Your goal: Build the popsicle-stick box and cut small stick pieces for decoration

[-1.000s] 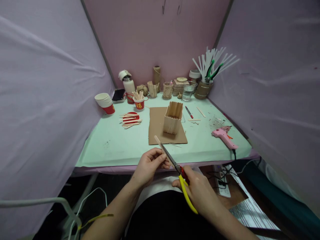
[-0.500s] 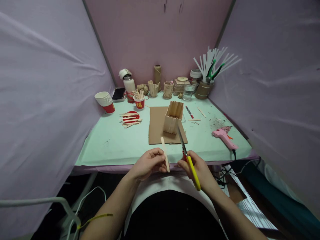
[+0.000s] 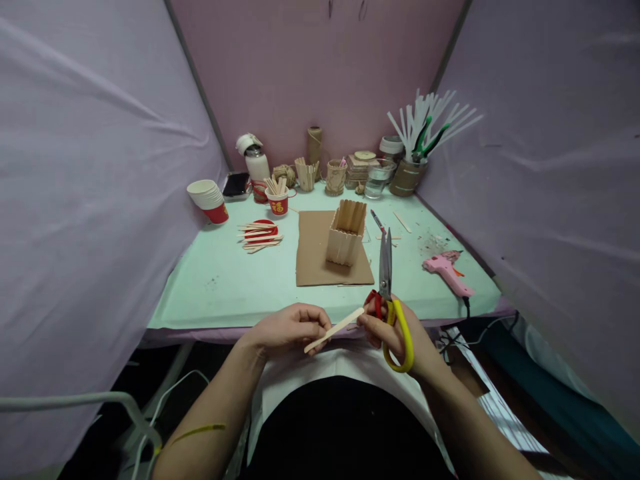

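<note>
Just in front of the table edge, my left hand (image 3: 295,328) pinches a pale wooden stick (image 3: 336,329), which slants up to the right. The stick's upper end reaches the fingertips of my right hand (image 3: 395,330); whether they touch it is unclear. That hand holds scissors (image 3: 385,267) with one red and one yellow handle, blades pointing up and slightly parted. Beyond the hands, an open box of wooden sticks (image 3: 346,235) stands on a brown cardboard sheet (image 3: 313,257).
On the left are stacked paper cups (image 3: 207,200), a red disc with loose sticks (image 3: 261,233) and a red cup of sticks (image 3: 277,200). A pink glue gun (image 3: 449,272) lies right, with a marker (image 3: 377,220) nearer the middle. Jars and twine line the back.
The stick has turned from nearly upright to a slant towards my right hand. The scissors have swung more upright and shifted right, with their handles now facing the camera.
</note>
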`<state>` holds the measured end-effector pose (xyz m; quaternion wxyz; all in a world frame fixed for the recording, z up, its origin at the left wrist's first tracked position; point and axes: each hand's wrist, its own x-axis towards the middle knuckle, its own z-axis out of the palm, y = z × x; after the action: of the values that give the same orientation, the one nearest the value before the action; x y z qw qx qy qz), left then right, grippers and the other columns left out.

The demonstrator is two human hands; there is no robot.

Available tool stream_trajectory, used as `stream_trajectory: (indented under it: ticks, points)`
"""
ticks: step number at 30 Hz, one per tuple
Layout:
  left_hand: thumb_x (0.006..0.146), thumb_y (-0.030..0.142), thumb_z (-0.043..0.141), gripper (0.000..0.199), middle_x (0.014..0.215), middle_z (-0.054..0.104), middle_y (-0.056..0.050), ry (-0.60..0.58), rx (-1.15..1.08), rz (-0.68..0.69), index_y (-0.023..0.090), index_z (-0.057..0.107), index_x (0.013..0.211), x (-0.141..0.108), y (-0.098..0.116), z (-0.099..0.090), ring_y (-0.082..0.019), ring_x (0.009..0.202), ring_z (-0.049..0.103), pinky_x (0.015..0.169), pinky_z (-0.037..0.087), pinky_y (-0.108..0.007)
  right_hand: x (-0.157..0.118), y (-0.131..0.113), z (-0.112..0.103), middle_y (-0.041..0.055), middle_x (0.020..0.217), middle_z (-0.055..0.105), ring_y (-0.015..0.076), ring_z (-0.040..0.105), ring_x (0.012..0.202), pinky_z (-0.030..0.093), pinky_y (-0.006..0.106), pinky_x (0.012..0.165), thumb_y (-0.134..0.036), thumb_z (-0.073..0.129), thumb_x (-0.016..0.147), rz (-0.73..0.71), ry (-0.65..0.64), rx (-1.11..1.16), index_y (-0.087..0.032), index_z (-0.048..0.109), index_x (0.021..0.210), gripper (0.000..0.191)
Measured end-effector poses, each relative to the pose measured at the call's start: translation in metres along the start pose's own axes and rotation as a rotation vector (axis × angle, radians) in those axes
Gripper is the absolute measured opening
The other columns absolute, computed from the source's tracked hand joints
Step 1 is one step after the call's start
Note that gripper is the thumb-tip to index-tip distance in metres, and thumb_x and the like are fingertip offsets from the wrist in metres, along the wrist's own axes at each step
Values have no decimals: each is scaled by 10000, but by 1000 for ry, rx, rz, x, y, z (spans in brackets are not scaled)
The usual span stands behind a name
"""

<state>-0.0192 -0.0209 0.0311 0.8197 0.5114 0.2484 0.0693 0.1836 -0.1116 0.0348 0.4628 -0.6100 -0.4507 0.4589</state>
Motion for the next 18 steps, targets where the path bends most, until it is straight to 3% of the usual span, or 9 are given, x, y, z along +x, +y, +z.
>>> stream_trajectory:
  ticks: [6,12,18]
  points:
    - [725,204,673,105,542,598,7,12,-24,-26,113,625,748,1,0,-5,-71,461,504,476,340,-188,-1,4,1,-19,687,587,121,516,539,413,254,506,-384,697,741,-70,-13,62,-176,574,947,317]
    - [712,187,667,104,530,598,-10,-56,-153,-35,96,646,757,3,-7,-7,-66,421,471,449,317,-189,0,9,3,51,941,674,163,616,729,501,279,635,-330,707,755,-234,63,51,-203,552,957,285]
    - [724,264,693,198,520,560,-19,-64,-324,-75,71,659,749,5,-12,-12,-68,431,461,446,323,-187,0,8,10,-3,710,629,133,587,611,497,260,598,-320,724,755,-295,142,74,-198,561,795,207]
